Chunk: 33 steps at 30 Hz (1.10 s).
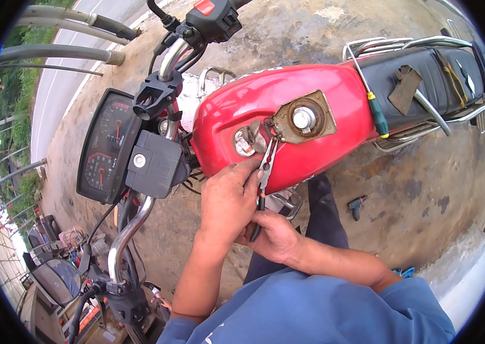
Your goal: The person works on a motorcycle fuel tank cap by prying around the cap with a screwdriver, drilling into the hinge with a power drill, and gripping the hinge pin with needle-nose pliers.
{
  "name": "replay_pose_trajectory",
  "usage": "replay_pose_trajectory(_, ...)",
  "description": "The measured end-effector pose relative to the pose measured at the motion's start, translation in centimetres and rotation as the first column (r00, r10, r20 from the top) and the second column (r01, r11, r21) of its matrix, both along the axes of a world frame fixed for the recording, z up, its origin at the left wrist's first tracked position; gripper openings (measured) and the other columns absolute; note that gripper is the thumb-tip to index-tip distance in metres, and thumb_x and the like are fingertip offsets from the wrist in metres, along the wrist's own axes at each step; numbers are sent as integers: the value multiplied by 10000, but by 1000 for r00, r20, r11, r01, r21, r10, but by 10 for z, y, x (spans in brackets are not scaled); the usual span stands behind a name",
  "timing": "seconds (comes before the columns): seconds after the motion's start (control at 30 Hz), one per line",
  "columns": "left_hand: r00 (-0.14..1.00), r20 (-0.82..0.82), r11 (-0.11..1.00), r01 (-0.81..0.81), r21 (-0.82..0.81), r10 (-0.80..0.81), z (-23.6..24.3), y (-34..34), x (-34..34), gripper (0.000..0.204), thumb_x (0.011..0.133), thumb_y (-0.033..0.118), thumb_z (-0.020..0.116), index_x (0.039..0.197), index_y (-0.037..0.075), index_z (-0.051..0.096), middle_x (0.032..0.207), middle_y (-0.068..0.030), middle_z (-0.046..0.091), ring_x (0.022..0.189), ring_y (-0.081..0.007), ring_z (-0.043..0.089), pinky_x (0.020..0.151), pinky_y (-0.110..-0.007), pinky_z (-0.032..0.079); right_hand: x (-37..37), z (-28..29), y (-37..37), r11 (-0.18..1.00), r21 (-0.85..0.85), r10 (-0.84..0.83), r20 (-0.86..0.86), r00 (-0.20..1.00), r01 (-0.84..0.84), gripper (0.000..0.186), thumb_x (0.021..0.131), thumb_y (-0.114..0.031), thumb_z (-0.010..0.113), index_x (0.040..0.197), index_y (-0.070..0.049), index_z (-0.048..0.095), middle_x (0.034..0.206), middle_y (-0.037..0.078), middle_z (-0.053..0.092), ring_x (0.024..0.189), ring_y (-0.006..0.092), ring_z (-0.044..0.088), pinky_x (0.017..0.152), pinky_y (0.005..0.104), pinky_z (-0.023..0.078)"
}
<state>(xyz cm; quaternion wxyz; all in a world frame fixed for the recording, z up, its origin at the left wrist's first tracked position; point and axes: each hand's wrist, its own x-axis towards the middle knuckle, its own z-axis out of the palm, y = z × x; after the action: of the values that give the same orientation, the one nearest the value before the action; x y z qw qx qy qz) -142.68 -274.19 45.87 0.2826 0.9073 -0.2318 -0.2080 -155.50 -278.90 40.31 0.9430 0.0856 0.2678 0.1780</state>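
Note:
My right hand [279,235] is closed around the lower handles of long-nose pliers [268,160] with black grips. My left hand [228,192] is closed against the pliers higher up, its thumb and fingers next to the jaws; the fingertips are partly hidden. The pliers' tips meet the hinge side of the flipped-open fuel cap [305,119], a squarish dirty plate with a round metal centre. Left of the tips, a crumpled grey rag [252,137] lies over the filler opening [242,143] in the red motorcycle tank [225,109].
A green-handled screwdriver [377,114] leans across the tank's rear. Tools and a brown cloth [404,89] lie on the black seat [434,69]. Handlebars and an instrument cluster [107,146] stand at left. A drill-like tool [357,206] lies on the concrete floor [403,172].

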Motion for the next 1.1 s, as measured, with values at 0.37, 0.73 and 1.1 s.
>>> replay_pose_trajectory(0.37,997,-20,992,71,105,-69,2,-2,10,230,914,136,709,1123,57,762,936,-192,744,840,-355,727,759,-424,570,13,11,11,996,48,-70,-135,988,77,236,1041,-236,521,1114,-55,653,1021,69,684,989,211,642,984,428,492)
replay_pose_trajectory(0.73,972,-97,977,213,-14,-213,15,22,5,533,799,221,835,1281,69,667,1172,-194,673,1017,-360,697,820,-440,569,7,-3,25,971,127,-179,-169,969,202,277,1062,-274,518,1255,-111,631,1154,17,676,1110,177,635,993,357,507)
replay_pose_trajectory(1.1,936,-158,949,312,-49,-315,3,45,-15,904,595,478,923,1306,50,566,1076,-204,625,944,-410,639,799,-482,550,9,6,11,997,-75,-40,-172,984,28,313,1111,-313,501,1321,-84,540,1243,33,604,1182,138,591,1017,330,505)
